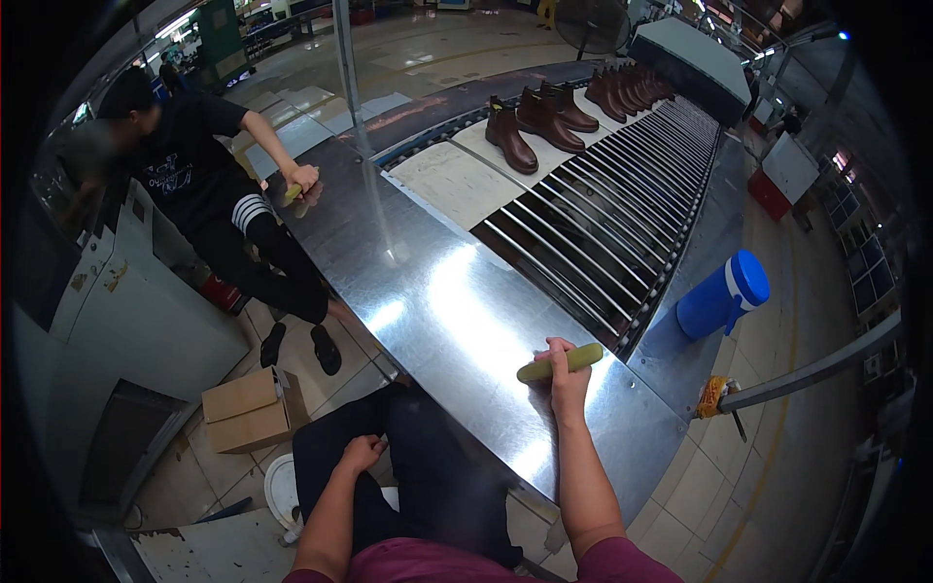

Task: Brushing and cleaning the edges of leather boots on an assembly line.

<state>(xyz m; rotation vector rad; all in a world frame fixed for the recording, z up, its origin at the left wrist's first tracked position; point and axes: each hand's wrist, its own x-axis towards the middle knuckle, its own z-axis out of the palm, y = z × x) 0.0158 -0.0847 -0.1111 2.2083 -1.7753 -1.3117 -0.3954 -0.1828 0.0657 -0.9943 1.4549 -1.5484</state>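
My right hand (567, 379) is closed around a yellow-green oblong pad (587, 357), which I hold over the near end of the shiny metal table (428, 335). Both rounded ends of the pad stick out past my fingers. Whether it touches the metal I cannot tell. Down on my thigh rests my left hand (362, 454), its fingers curled in and no object showing in it. Beyond the table, several brown ankle boots (510, 139) stand on pale boards (449, 183) on a conveyor of metal rods (593, 228).
A blue jug (721, 294) with a white band stands right of the conveyor. At the left sits a co-worker in black, one hand (301, 181) on a similar yellow-green pad at the table edge. A cardboard box (251, 413) lies on the floor. Metal posts (347, 68) flank the table.
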